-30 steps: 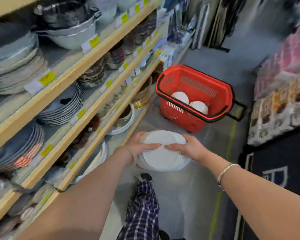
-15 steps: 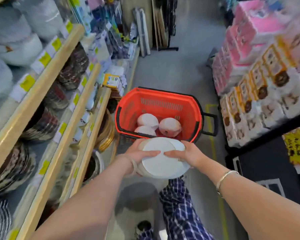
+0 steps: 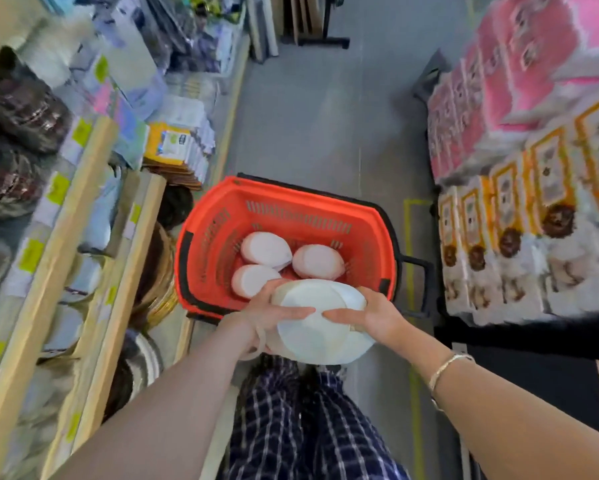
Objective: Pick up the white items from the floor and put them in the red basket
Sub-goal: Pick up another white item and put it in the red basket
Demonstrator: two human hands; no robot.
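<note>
A stack of white bowls [image 3: 320, 329], turned upside down, is held just above the near rim of the red basket [image 3: 218, 220]. My left hand [image 3: 274, 315] grips its left side with the thumb across the top. My right hand [image 3: 370, 315] grips its right side the same way. Inside the basket lie three white bowls [image 3: 264, 249], [image 3: 317, 260], [image 3: 253, 279], also upside down. The basket stands on the grey floor and has a black handle [image 3: 421, 271] on its right.
Wooden shelves [image 3: 83, 230] with plates and dark bowls run along the left. Stacked pink and white boxes [image 3: 519, 188] line the right. My plaid trouser legs [image 3: 308, 420] are below the bowls. The grey aisle floor [image 3: 325, 109] stretches beyond the basket.
I have walked up to the basket with the bowl stack in both hands. The stack now hangs at the basket's near rim instead of well short of it.
</note>
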